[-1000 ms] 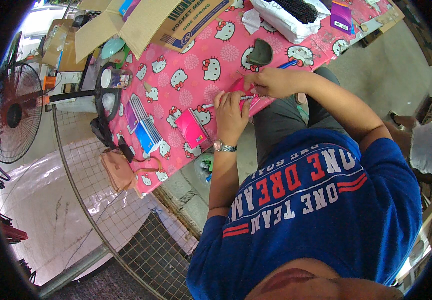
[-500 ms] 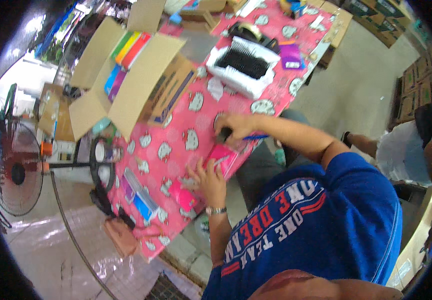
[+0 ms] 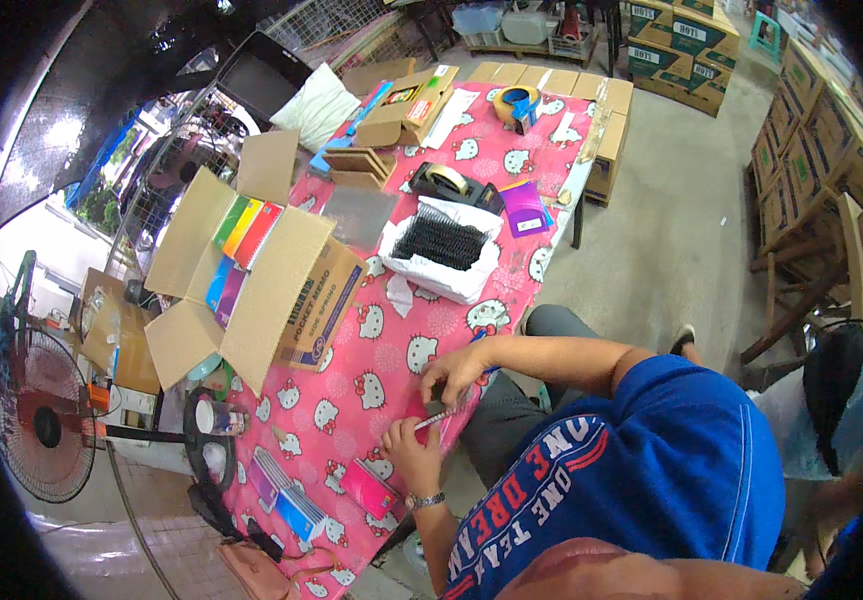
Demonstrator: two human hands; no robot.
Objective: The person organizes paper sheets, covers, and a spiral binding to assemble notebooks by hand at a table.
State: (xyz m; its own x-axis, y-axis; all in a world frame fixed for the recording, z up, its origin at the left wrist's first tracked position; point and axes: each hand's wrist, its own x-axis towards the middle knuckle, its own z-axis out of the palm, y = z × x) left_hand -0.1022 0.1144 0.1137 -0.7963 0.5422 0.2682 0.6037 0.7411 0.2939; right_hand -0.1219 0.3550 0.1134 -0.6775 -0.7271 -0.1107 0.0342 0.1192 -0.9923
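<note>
I had both grips at the near edge of the pink, cat-printed surface [image 3: 392,340], on the person's side of my landmark, the white paper-lined tray of black coils [image 3: 457,284]. The right grip [image 3: 455,375] was curled closed around a small dark grey block [image 3: 437,408], on the side of the tray toward the person. The left grip [image 3: 414,450], farther from the tray, had its fingers against a narrow whitish strip [image 3: 432,420]; whether it pinched or only pressed, I could not tell. A flat deep-pink piece [image 3: 415,411], mostly hidden, lay by the strip, and a bright pink spiral notebook [image 3: 370,487] sat beyond the left grip, farther yet from the tray.

To work this well, I judged, the left fingers needed to hold the strip steady and flat, clear of the block, while the right pressed evenly along its length, not across it.

The strip's long axis ran roughly along the near edge: one end led toward the left grip, away from the tray, the other aimed past the tray's right side. Neither end read as a front.
</note>
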